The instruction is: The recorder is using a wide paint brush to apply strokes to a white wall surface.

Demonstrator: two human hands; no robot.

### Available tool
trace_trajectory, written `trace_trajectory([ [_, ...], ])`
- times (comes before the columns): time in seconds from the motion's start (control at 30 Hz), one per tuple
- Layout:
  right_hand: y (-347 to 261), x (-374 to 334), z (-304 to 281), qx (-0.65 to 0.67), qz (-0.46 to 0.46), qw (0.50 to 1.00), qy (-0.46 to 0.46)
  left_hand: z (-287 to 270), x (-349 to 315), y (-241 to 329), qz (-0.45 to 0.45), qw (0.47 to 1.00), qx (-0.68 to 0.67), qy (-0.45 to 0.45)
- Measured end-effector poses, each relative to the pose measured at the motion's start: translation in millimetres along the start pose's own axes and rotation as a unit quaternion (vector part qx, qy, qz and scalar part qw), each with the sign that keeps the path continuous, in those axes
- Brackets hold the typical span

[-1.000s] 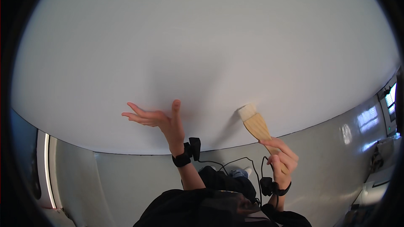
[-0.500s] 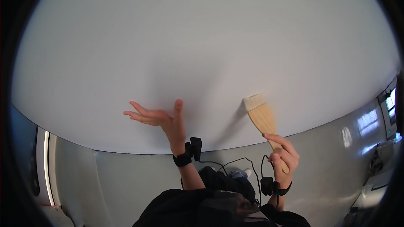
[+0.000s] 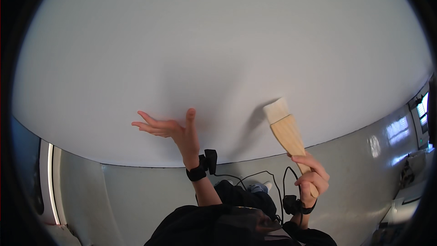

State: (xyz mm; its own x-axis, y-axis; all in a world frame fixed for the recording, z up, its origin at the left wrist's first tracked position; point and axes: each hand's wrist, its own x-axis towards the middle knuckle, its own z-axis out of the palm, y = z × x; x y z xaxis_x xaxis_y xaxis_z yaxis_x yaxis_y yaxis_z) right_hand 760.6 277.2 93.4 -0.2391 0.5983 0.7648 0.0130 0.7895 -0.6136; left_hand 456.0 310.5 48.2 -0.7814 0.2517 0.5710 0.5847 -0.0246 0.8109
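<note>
My right hand is closed round the handle of a flat, wide brush with a pale wooden handle and white bristles. Its bristle end points up toward a large plain white wall, and its shadow falls on the surface just left of it. Whether the bristle tips touch the wall I cannot tell. My left hand is raised before the wall, fingers spread and thumb up, holding nothing. A soft shadow lies on the wall above it.
Black devices with cables are strapped at both wrists. A smooth grey floor runs below the wall's lower edge. At the left stands a dark panel beside a bright light strip; at the far right are windows and stacked items.
My right hand has moved slightly down and to the right with the brush, whose bristles now look straighter. My left hand has barely shifted.
</note>
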Motion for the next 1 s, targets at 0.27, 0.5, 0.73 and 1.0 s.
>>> trace_trajectory([
  [0.27, 14, 0, 7, -0.06, 0.055, 0.995, -0.05, -3, 8, -9, -0.014, 1.0, 0.025, 0.005],
  [0.5, 22, -11, 12, -0.051, 0.122, 0.988, -0.073, -3, 5, -2, 0.002, 1.0, 0.002, 0.01],
  [0.73, 12, -15, 5, -0.019, 0.08, 0.995, -0.051, -4, 10, -7, -0.001, 1.0, 0.003, 0.013],
  [1.0, -2, 5, 12, -0.11, 0.073, 0.991, 0.005, -5, 7, 0, -0.025, 1.0, 0.007, 0.008],
])
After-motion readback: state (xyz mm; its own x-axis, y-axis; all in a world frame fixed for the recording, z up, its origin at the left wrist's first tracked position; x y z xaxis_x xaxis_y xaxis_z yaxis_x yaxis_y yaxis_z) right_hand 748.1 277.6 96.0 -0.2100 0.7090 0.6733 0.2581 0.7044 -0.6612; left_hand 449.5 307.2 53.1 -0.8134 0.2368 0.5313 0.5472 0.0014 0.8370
